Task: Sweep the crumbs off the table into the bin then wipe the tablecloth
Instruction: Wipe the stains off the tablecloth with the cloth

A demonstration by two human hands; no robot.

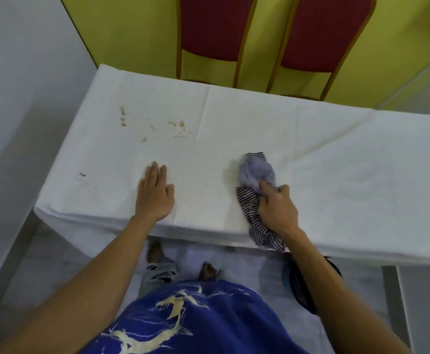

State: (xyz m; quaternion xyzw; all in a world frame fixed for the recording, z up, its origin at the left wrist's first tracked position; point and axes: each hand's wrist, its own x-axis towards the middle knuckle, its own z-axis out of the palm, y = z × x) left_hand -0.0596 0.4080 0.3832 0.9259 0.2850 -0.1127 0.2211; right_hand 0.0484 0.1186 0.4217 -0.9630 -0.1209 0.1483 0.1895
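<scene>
Two red-backed chairs stand against the far edge of the bench, one point(215, 29) at 12 o'clock and the second point(322, 31) at 1 o'clock, both with wooden frames and touching or just beside the cloth edge. A white tablecloth point(336, 159) covers the whole bench top and hangs over its near edge.

Crumbs lie in two groups. The main scatter of crumbs point(180, 126) sits at 11 o'clock, well apart from both hands; roughly eight to ten brown pieces can be made out, the exact number not clear. A smaller patch point(82, 175) lies at 9 o'clock, near the left edge.

The left hand point(155, 195) lies flat on the tablecloth, fingers straight and together, its grip released and holding nothing. The right hand point(276, 208) has its grip clenched around a striped rag point(253, 190), index finger pressed on the bunched upper part. The rag rests on the tablecloth at 1 o'clock from the left hand, its tail trailing over the near edge.

A dark object point(301, 284), partly hidden by the right forearm, sits on the floor under the bench; whether it is the bin cannot be told. Two feet show on the floor.
</scene>
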